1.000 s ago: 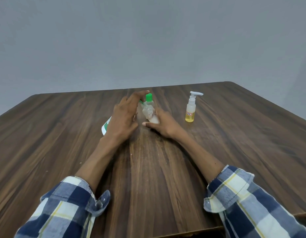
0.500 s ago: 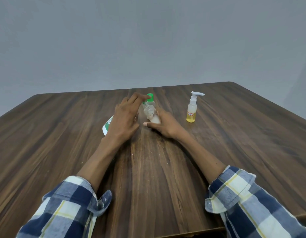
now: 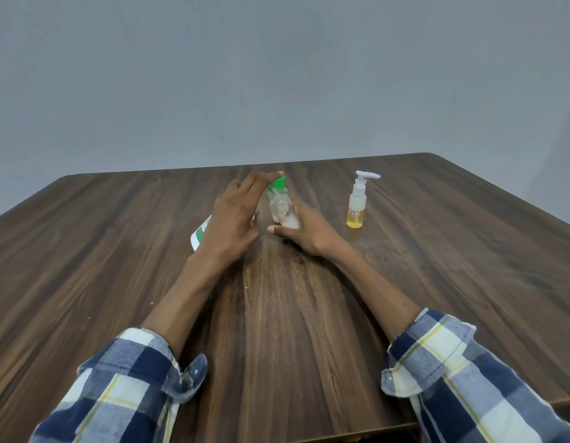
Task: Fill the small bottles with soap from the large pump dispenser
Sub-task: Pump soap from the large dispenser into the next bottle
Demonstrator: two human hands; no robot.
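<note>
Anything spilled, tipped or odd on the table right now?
No spill visible. The small clear bottle with the green cap is tilted, but the right hand grips it. A white-and-green container lies behind the left hand, mostly hidden.

Dark wood-grain table (image 3: pixel 437 282) fills lower view, far corners rounded. Plain grey-blue wall (image 3: pixel 277 75) behind, bare. Light soft, even. Floor perhaps showing at right edge, unclear.

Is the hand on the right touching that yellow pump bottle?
Apart. The head view shows bare table between the right hand and the yellow pump bottle; that hand grips the clear green-capped bottle.
</note>
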